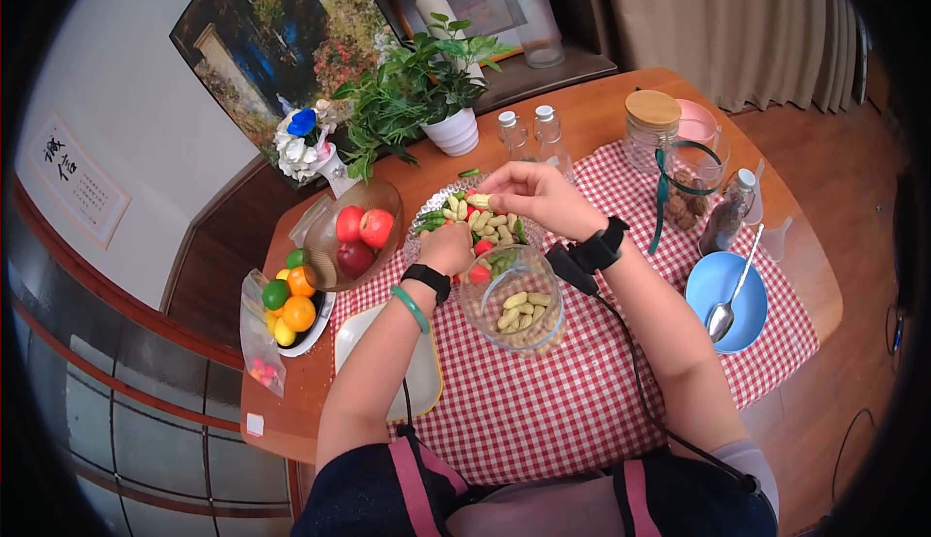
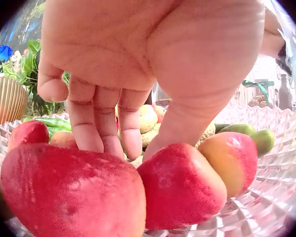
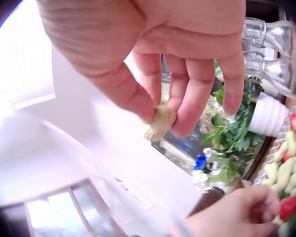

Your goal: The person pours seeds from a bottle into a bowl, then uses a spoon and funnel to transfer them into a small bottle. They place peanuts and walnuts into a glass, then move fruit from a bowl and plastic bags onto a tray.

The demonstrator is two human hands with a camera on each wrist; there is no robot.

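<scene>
Cream-yellow and bumpy, a peanut (image 3: 160, 123) sits pinched in our right hand (image 1: 549, 198); whether our left hand (image 1: 448, 248) grips anything, we cannot tell.

Red fruit (image 2: 180, 190) hides the left thumb's tip (image 2: 160, 143); tiny wall writing (image 1: 87, 188) is illegible.

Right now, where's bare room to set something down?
The checked cloth is bare from the clear peanut bowl towards the person; a cable crosses its right part. Crowded: the platter, with left hand and right hand at it, and around the lidded jar.
</scene>
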